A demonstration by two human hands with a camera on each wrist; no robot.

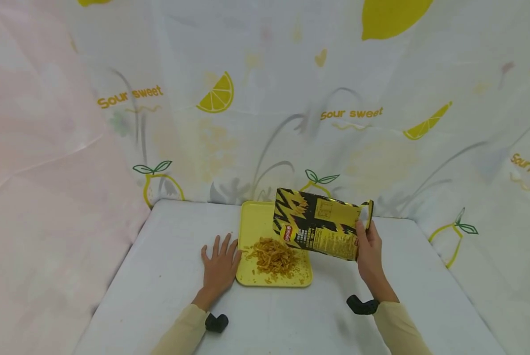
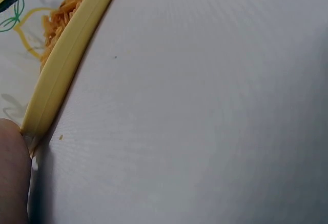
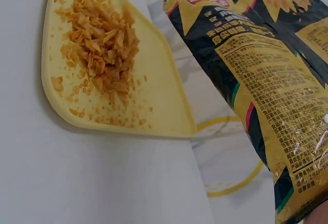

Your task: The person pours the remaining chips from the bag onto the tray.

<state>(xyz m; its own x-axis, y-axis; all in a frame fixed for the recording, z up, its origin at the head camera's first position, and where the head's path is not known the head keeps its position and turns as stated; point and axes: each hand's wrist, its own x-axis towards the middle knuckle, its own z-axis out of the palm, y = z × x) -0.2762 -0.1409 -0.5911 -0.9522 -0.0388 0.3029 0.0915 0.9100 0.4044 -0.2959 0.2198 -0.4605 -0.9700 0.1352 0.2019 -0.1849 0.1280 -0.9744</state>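
The right hand grips a black-and-yellow snack bag by one end, fingers curled round the edge, thumb side toward the camera. The bag hangs in the air, tipped on its side, its lower left end over the far right part of the yellow tray — it does not touch the tray in the head view. In the right wrist view the bag's printed back panel fills the right half, slanting down toward the hand, which shows only as a sliver at the bottom corner.

The left hand lies flat on the white counter, fingers straight and spread, palm down. Its thumb side rests against the left rim of the tray; the left wrist view shows the rim meeting the skin at the lower left. This hand holds nothing.

On the tray sits a loose heap of orange-brown snack sticks, piled near the middle — with crumbs scattered toward the near edge. The tray itself lies flat on the counter, just in front of the lemon-print curtain.

Both forearms wear pale yellow sleeves, each with a black wrist mount.
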